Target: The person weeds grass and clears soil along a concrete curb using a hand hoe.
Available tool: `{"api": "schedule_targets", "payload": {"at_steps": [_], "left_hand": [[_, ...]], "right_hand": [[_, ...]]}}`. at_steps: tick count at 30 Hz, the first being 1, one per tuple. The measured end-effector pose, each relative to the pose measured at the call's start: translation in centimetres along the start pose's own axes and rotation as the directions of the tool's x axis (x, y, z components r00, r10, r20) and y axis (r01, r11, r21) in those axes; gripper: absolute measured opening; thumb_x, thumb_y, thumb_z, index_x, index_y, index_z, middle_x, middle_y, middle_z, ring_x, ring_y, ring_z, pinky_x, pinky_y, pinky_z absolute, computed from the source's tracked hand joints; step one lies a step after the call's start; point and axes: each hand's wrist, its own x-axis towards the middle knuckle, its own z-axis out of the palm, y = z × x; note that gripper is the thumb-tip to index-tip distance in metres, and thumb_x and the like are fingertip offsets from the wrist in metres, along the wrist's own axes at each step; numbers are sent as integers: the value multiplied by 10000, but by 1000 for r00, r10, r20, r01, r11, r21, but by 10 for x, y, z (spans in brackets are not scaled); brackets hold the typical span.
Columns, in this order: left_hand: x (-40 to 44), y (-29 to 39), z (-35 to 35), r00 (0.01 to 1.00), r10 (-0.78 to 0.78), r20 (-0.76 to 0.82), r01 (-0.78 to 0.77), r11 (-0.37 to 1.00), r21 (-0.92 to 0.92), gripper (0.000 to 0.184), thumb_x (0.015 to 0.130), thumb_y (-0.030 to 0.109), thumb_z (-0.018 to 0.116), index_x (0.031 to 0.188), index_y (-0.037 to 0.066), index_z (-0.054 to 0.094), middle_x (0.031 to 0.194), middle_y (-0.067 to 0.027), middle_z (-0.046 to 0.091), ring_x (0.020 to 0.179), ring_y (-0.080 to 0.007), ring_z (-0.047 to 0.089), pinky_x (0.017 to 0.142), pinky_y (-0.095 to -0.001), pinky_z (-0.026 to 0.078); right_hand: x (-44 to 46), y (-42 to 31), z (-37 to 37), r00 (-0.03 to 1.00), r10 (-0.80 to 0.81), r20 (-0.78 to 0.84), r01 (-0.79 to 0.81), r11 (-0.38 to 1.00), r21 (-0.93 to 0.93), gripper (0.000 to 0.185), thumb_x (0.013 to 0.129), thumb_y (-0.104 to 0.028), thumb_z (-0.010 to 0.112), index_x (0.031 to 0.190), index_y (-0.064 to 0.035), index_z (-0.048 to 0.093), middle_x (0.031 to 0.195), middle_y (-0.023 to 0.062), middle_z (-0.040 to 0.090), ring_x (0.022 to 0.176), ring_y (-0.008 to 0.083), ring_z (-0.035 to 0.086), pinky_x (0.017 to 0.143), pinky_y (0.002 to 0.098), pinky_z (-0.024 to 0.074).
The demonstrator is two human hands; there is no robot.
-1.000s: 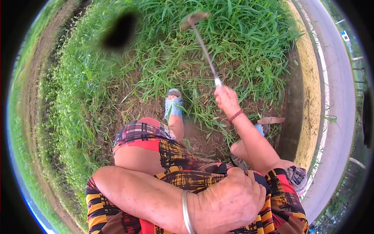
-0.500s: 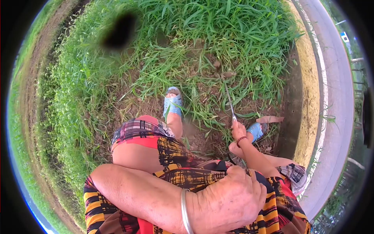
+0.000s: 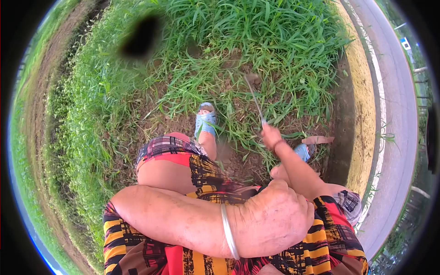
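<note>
In my right hand (image 3: 272, 136), low over the ground ahead, the fingers are wrapped round the pale handle of a small hand hoe (image 3: 255, 101). Its thin metal shaft points forward, and the brownish head is blurred over bare soil among the weeds. A dark beaded bracelet circles that wrist. My left hand (image 3: 277, 220), with a silver bangle (image 3: 229, 231) at the wrist, lies across my lap over the patterned cloth (image 3: 206, 172). Its fingers are curled into a fist, and whatever might be inside is hidden.
Tall green grass (image 3: 270, 27) stands ahead, with flattened, cut-looking blades (image 3: 192, 87) nearer my feet. My blue sandals (image 3: 205, 121) rest on the soil. A yellow-painted kerb (image 3: 360, 91) borders the right side, with a road (image 3: 396, 91) beyond. A dry brown leaf (image 3: 318, 140) lies beside the kerb.
My right hand and the hoe have moved forward and left, the hoe's head now farther ahead over the soil. My left hand stays closed in nearly the same place.
</note>
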Motion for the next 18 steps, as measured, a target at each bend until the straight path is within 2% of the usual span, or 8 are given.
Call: {"api": "schedule_targets", "payload": {"at_steps": [1, 2, 4, 7, 9, 12, 15, 18], "left_hand": [[-3, -1, -2, 1000, -12, -20, 12, 1000, -6, 210, 695, 201, 553, 780, 10, 577, 596, -37, 517, 549, -144, 536, 458, -270, 371], [-6, -2, -3, 999, -26, -43, 26, 1000, -11, 223, 696, 200, 552, 793, 2, 586, 604, -39, 526, 555, -147, 539, 463, -274, 373], [-4, 2, 3, 998, -15, -63, 18, 999, 45, 245, 699, 201, 550, 819, -8, 595, 615, -42, 533, 562, -150, 540, 468, -276, 375], [-5, 5, 4, 998, 18, -64, -15, 999, 47, 316, 710, 210, 547, 902, -34, 608, 649, -51, 552, 588, -156, 544, 481, -279, 368], [-6, 7, 2, 998, 23, -53, -20, 998, 57, 211, 717, 193, 544, 746, -13, 578, 631, -76, 543, 577, -196, 542, 473, -352, 381], [-9, 6, -1, 999, -3, -51, 4, 1000, 23, 210, 713, 197, 547, 751, -7, 581, 640, -63, 544, 586, -189, 542, 472, -340, 369], [-8, 1, -4, 1000, 24, -19, -24, 1000, 19, 321, 716, 216, 549, 911, -32, 606, 657, -55, 555, 598, -152, 542, 477, -273, 353], [-6, 1, -5, 999, 8, -39, -6, 998, 56, 335, 715, 228, 550, 924, -29, 603, 657, -59, 555, 598, -153, 540, 474, -272, 343]], "right_hand": [[-28, 15, 5, 967, 253, 26, -254, 964, 82, 600, 881, -512, 338, 817, 17, 615, 834, 262, 606, 830, 414, 561, 774, 435, 428], [-55, 35, 14, 977, 180, -117, -199, 963, -180, 582, 886, -494, 333, 820, 9, 619, 890, 273, 601, 856, 420, 567, 774, 457, 425], [-87, 60, 11, 969, 202, -144, -230, 948, -222, 571, 876, -499, 346, 806, -3, 619, 853, 264, 606, 860, 425, 565, 777, 479, 417], [-71, 34, -1, 959, 274, -79, -275, 961, -12, 551, 863, -503, 372, 783, -19, 624, 817, 258, 612, 855, 428, 566, 774, 485, 417], [-42, 13, -8, 972, 206, -111, -198, 977, 83, 509, 855, -479, 410, 735, -24, 606, 663, 184, 597, 674, 329, 582, 658, 414, 439], [10, -56, -18, 990, 51, -135, -13, 963, 268, 456, 871, -433, 437, 733, -22, 577, 550, 81, 524, 490, 175, 499, 490, 320, 394], [44, -134, -21, 995, 100, 3, -86, 842, 533, 419, 886, -430, 459, 832, -32, 580, 543, 7, 477, 435, 93, 426, 395, 249, 315], [71, -135, -3, 993, 109, 49, -119, 855, 504, 379, 899, -435, 444, 882, -75, 561, 535, -12, 453, 420, 81, 398, 378, 245, 305]]}}
